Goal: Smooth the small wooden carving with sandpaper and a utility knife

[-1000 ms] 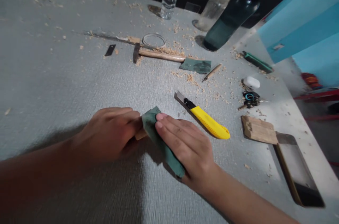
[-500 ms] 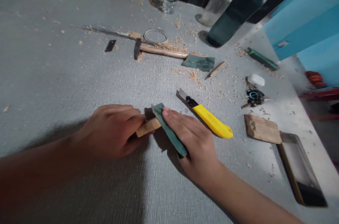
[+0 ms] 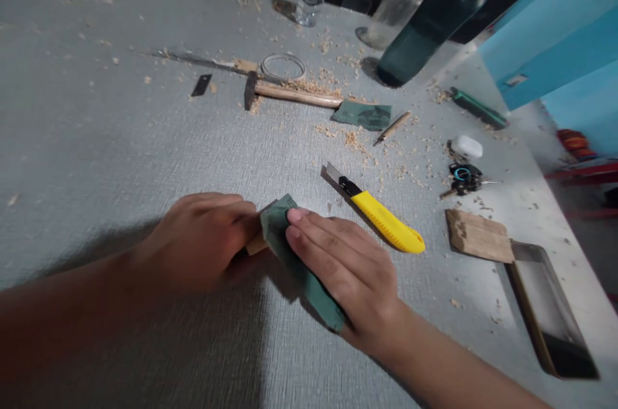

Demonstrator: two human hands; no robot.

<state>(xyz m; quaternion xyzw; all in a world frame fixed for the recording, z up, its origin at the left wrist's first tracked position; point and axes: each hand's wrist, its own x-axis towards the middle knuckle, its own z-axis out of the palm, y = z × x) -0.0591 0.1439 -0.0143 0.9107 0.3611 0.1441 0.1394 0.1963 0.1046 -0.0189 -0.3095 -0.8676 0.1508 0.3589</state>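
Note:
My left hand (image 3: 200, 241) is closed around a small wooden stick (image 3: 255, 245), pinning it on the grey table (image 3: 120, 132); only a short bit of wood shows. My right hand (image 3: 345, 267) lies with fingers pressed on a folded strip of green sandpaper (image 3: 294, 254), which is wrapped over the stick right next to my left fingers. A yellow utility knife (image 3: 381, 216) with its blade out lies just right of my right hand.
Farther back lie a hammer (image 3: 290, 93), a second green sandpaper piece (image 3: 362, 115), a wire ring (image 3: 282, 65), a loose blade (image 3: 201, 84) and wood shavings. Bottles (image 3: 420, 29) and a glass stand at the rear. Keys (image 3: 461, 178), a wood block (image 3: 477, 236) and a phone (image 3: 550, 312) sit right.
My right hand slid the sandpaper back left along the stick, toward my left hand; half a second ago more bare wood showed. The left hand stayed put.

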